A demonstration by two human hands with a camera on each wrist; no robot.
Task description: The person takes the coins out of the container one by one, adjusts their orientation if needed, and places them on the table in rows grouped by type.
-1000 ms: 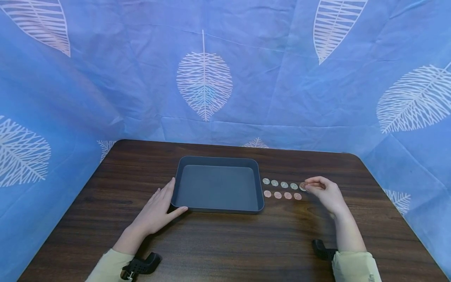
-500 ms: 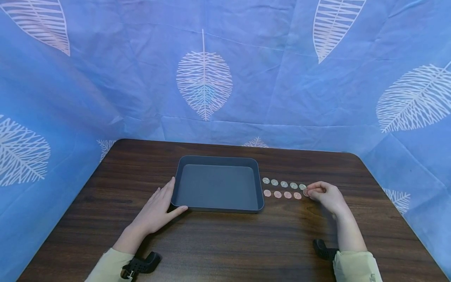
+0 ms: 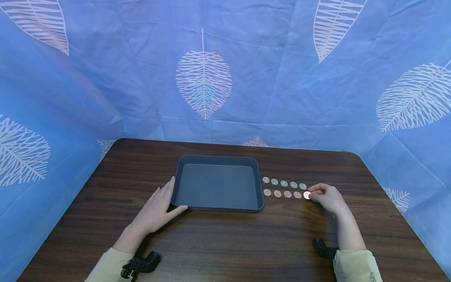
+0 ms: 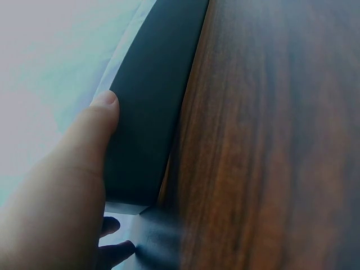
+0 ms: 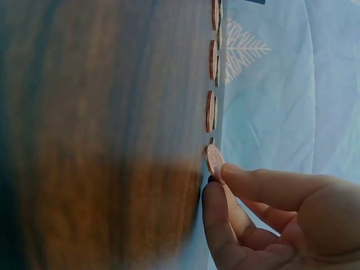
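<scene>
At the right end of the nearer row, my right hand (image 3: 327, 197) pinches a copper-coloured coin (image 3: 307, 195) between thumb and fingertips. The right wrist view shows that coin (image 5: 214, 160) tilted, its lower edge at the fingertips. Left of it lie several copper coins (image 3: 287, 194) in a line. Behind them runs a row of several silver-coloured coins (image 3: 284, 183). My left hand (image 3: 155, 211), fingers straight, rests against the left front corner of a dark grey tray (image 3: 218, 208). In the left wrist view its thumb (image 4: 101, 112) touches the tray's side wall (image 4: 149, 112).
The dark wood table (image 3: 225, 246) has rounded far corners. A blue cloth with white leaf prints (image 3: 204, 86) hangs behind and at both sides. Black wrist cameras (image 3: 142, 263) sit on both wrists, by pale sleeves.
My right hand has moved from the end of the silver row toward me, bringing the copper coin to the end of the copper row. The left hand and tray have stayed put.
</scene>
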